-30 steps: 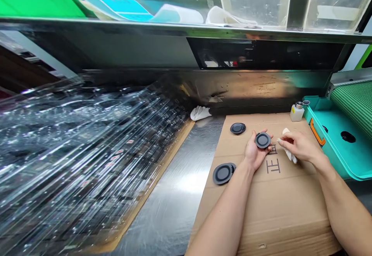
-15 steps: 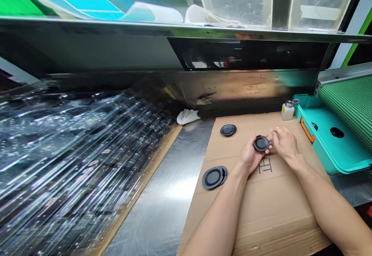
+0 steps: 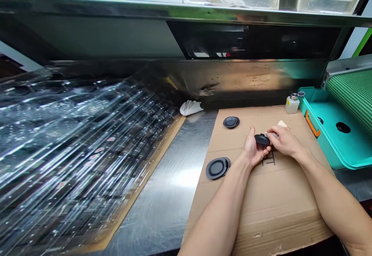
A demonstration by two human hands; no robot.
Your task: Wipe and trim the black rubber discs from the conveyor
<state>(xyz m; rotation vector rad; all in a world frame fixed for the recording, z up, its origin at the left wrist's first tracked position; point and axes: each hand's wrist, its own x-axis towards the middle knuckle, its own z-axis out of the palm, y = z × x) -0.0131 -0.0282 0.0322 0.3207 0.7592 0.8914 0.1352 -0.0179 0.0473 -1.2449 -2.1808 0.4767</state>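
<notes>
My left hand (image 3: 253,147) holds a small black oval plastic part (image 3: 262,140) over the cardboard, with the thumb raised away from it. At the part's right edge is my right hand (image 3: 280,138), its fingers pinched on a small whitish piece (image 3: 271,134) whose kind I cannot make out. A pale scrap (image 3: 281,123) shows just behind the right hand. To the left, a similar black oval part (image 3: 231,122) lies at the back of the cardboard, and overlapping black oval parts (image 3: 217,168) lie nearer to my left forearm.
The cardboard sheet (image 3: 261,201) covers part of a metal bench (image 3: 168,186). A white bottle (image 3: 292,104) stands at its back right corner, beside a teal bin (image 3: 334,143) under a green conveyor belt (image 3: 353,93). Clear plastic trays (image 3: 87,151) fill the left; a white glove (image 3: 191,107) lies behind.
My right hand has moved left and down, onto the part's edge. The part has tilted in my left hand, and the left thumb has lifted. The camera view has shifted slightly.
</notes>
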